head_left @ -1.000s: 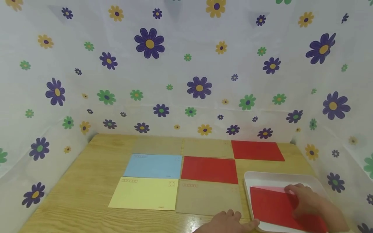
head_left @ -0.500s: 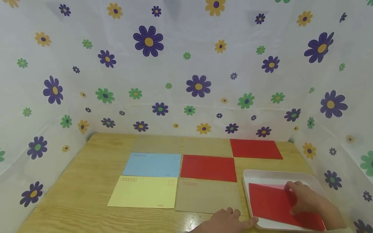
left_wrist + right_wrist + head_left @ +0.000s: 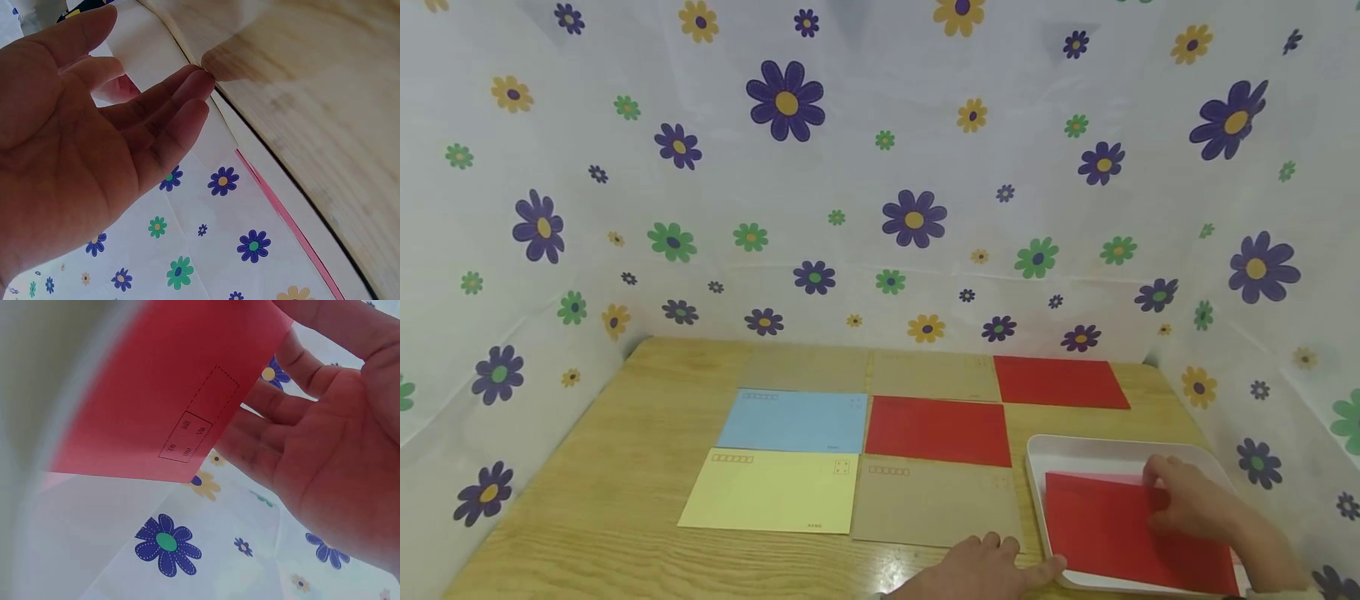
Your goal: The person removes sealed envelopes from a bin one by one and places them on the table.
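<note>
A white tray [image 3: 1078, 446] at the right front of the table holds a red envelope [image 3: 1097, 525], with pink paper [image 3: 1126, 477] showing behind its far edge. My right hand [image 3: 1198, 500] holds this envelope, its fingers at the far edge and the thumb lower on the face. In the right wrist view the envelope [image 3: 169, 387] shows a printed box, and the fingers meet its edge. My left hand [image 3: 973, 571] rests at the table's front, fingertips by the near edge of a brown envelope [image 3: 936, 504] and thumb at the tray's near left corner. Its fingers are loosely extended, holding nothing.
Left of the tray, envelopes lie in rows: yellow [image 3: 771, 492] in front, blue [image 3: 793, 422] and red [image 3: 938, 431] in the middle, two brown ones and a red one [image 3: 1060, 383] at the back. A flowered white curtain [image 3: 850, 167] surrounds the wooden table [image 3: 595, 500].
My right hand has shifted slightly along the red envelope's far edge, and the envelope's angle in the tray has changed a little. The left hand and the laid-out envelopes stay put.
</note>
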### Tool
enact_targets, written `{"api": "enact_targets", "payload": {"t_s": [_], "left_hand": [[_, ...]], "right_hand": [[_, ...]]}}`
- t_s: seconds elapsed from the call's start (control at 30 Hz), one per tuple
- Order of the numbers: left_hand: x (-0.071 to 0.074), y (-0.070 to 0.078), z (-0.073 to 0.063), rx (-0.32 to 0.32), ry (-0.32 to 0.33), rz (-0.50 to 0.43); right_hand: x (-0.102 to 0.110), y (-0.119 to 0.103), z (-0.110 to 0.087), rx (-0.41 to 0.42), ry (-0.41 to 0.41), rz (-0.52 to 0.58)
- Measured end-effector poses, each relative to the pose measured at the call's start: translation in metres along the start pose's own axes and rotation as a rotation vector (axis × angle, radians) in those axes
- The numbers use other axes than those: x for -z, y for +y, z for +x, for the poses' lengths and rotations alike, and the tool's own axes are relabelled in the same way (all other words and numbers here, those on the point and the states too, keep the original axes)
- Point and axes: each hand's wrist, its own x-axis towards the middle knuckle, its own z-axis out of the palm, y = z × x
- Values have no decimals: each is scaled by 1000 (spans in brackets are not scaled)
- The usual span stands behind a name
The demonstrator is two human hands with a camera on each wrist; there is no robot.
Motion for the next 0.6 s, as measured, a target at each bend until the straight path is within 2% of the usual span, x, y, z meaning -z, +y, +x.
{"api": "enact_targets", "payload": {"t_s": [0.23, 0.37, 0.5, 0.6], "left_hand": [[1, 2, -2, -6, 21, 24], [1, 3, -2, 2, 14, 24], [2, 4, -2, 14, -3, 13], [2, 4, -2, 12, 7, 1]], "right_hand": [[8, 0, -12, -40, -28, 95], [15, 2, -17, -63, -51, 99], [22, 4, -18, -41, -36, 79], [26, 5, -17, 24, 15, 60]]}}
